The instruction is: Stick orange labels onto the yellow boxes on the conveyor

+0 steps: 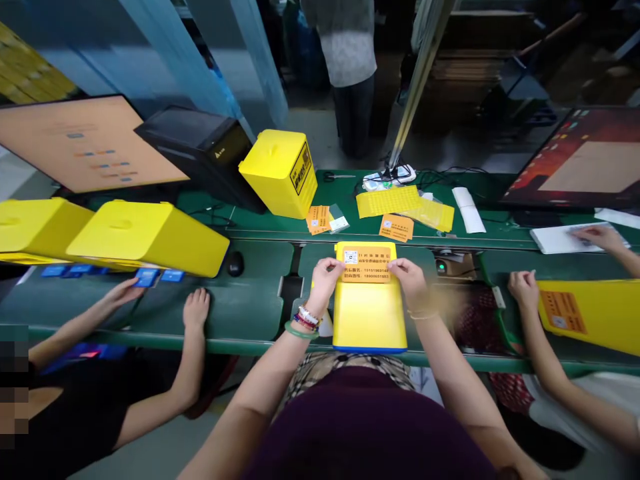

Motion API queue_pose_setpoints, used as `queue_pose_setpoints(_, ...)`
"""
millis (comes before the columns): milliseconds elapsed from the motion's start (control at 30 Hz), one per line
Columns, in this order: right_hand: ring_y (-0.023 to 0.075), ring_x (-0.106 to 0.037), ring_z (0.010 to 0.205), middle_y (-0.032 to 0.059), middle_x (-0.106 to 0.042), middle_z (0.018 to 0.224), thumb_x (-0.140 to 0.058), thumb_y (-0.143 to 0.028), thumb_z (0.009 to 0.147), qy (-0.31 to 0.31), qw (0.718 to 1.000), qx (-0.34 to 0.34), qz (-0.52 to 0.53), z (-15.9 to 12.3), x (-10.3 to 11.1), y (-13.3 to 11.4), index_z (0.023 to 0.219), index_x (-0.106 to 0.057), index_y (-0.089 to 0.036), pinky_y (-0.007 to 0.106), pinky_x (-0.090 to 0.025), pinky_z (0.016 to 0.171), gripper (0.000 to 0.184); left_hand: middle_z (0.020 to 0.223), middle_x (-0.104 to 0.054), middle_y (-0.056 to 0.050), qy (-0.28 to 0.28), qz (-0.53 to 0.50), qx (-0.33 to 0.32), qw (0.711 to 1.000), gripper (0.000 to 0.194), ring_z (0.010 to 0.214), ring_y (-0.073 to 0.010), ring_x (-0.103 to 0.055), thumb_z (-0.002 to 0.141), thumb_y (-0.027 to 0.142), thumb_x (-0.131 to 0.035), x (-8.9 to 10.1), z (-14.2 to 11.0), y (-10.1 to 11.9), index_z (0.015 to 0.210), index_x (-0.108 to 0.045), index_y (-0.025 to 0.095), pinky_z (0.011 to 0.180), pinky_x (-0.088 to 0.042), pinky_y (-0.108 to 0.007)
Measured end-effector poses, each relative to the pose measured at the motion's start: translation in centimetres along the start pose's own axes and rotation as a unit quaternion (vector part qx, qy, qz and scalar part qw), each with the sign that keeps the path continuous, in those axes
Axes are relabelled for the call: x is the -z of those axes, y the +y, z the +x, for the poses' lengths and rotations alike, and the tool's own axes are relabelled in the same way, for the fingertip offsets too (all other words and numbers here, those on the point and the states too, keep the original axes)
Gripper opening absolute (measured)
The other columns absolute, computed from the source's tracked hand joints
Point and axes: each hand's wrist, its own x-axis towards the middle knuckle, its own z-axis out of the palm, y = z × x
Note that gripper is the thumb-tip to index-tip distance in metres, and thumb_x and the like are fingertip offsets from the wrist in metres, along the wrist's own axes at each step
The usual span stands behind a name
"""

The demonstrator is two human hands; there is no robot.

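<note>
A yellow box (pixel 370 317) with a blue lower edge lies on the green table right in front of me. Across its upper part is an orange sticker (pixel 367 275) with dark print and a QR code. My left hand (pixel 325 283) pinches the sticker's left edge, its wrist wearing a jade bangle and beaded bracelets. At the opposite edge, my right hand (pixel 409 280) is closed on the sticker too. Whether the sticker lies flat against the box or just above it, I cannot tell.
Beyond the box lie orange stickers (pixel 397 227), yellow sheets (pixel 387 201) and a folded white paper (pixel 469 209). A yellow bin (pixel 280 173) stands behind. Co-workers' hands flank me, one near a mouse (pixel 235 264), another beside a yellow box (pixel 595 313). A monitor (pixel 85 143) stands left.
</note>
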Motion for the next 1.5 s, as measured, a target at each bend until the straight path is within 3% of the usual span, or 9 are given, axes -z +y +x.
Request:
queue_pose_setpoints(233, 0.0187, -0.057, 0.072, 0.0032, -0.065, 0.073, -0.076, -0.045, 0.06, 0.017, 0.998, 0.009, -0.055, 1.7, 0.4, 1.5, 0.067, -0.065, -0.019, 0.034, -0.048, 0.069, 0.028, 0.07, -0.059, -0.001, 0.008, 0.055, 0.009, 0.998, 0.015, 0.074, -0.0162, -0.053, 0.071, 0.027, -0.066, -1.0, 1.8, -1.2, 0.061, -0.059, 0.018, 0.073, -0.043, -0.028)
queue_pose_setpoints(633, 0.0197, -0.052, 0.079, 0.0033, -0.056, 0.079, -0.07, -0.04, 0.065, 0.042, 0.983, 0.065, -0.167, 2.2, 0.7, 2.0, 0.066, -0.069, -0.019, 0.035, -0.044, 0.078, 0.021, 0.065, -0.057, 0.001, 0.013, 0.077, 0.009, 0.997, 0.018, 0.071, -0.0158, -0.053, 0.071, 0.029, -0.066, -1.1, 1.9, -2.3, 0.058, -0.056, 0.019, 0.069, -0.043, -0.027)
queue_pose_setpoints(1500, 0.0173, -0.05, 0.074, 0.0034, -0.054, 0.082, -0.068, -0.039, 0.068, 0.047, 0.975, 0.085, -0.201, 2.6, 1.3, 2.7, 0.069, -0.069, -0.019, 0.033, -0.043, 0.075, 0.02, 0.068, -0.053, 0.0, 0.018, 0.191, -0.067, 0.979, 0.018, 0.075, -0.0174, -0.052, 0.077, 0.024, -0.061, -1.3, 1.7, -2.9, 0.061, -0.055, 0.02, 0.071, -0.038, -0.028)
